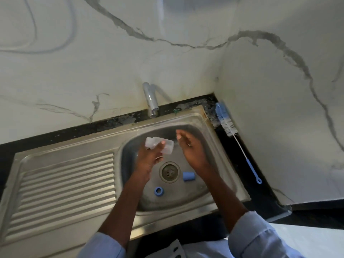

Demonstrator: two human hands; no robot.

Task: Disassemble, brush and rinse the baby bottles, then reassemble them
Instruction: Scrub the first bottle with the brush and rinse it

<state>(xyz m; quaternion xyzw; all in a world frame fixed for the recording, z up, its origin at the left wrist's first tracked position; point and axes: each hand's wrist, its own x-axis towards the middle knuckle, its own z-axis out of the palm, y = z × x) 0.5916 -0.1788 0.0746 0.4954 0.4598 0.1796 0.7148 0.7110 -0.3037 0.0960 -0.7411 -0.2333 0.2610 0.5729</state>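
My left hand (150,157) grips a clear baby bottle (167,147) lying sideways over the steel sink basin (214,146). Just right of the bottle, my right hand (189,148) hovers with straight fingers and holds nothing. A blue cap (188,176) lies on the basin floor right of the drain (169,172). A blue screw ring (158,191) rests nearer the front of the basin. The bottle brush (226,122), with blue and white bristles and a blue handle, lies on the dark counter to the right of the sink.
A chrome tap (151,99) stands behind the basin with no water visible. The ribbed draining board (63,187) stretches left of the basin. Marble walls (279,108) close in behind and on the right, leaving a narrow black counter strip.
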